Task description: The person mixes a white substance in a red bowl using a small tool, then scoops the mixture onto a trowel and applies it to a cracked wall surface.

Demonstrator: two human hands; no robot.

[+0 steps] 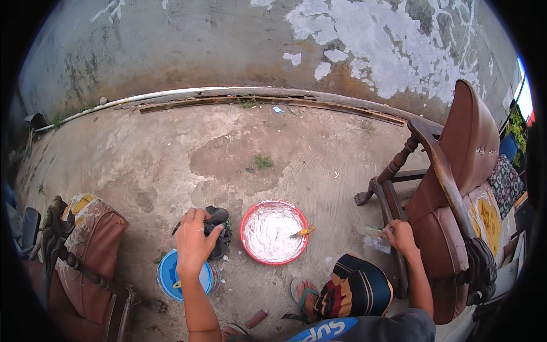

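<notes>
My left hand (pixel 195 236) is raised above a blue bucket (pixel 169 273), its thumb apart from the bent fingers and nothing visible between them. A crumpled black plastic bag (pixel 218 222) shows just beyond the thumb; I cannot tell whether they touch. On the right, my right hand (pixel 400 235) is closed on a pale, see-through flat piece (pixel 376 241), beside the wooden frame of a brown armchair (pixel 441 231). Between my hands stands a red basin (pixel 244 251) of white paste (pixel 270 231). A tool with a yellowish handle (pixel 306 231) rests in the paste.
Another worn brown armchair (pixel 94 251) stands at the left, its padding exposed. A yellow-handled tool (pixel 177 284) lies at the bucket. A reddish-brown block (pixel 256 318) lies near my sandalled feet. Wooden strips (pixel 256 101) and a white pipe (pixel 148 101) run along the peeling wall.
</notes>
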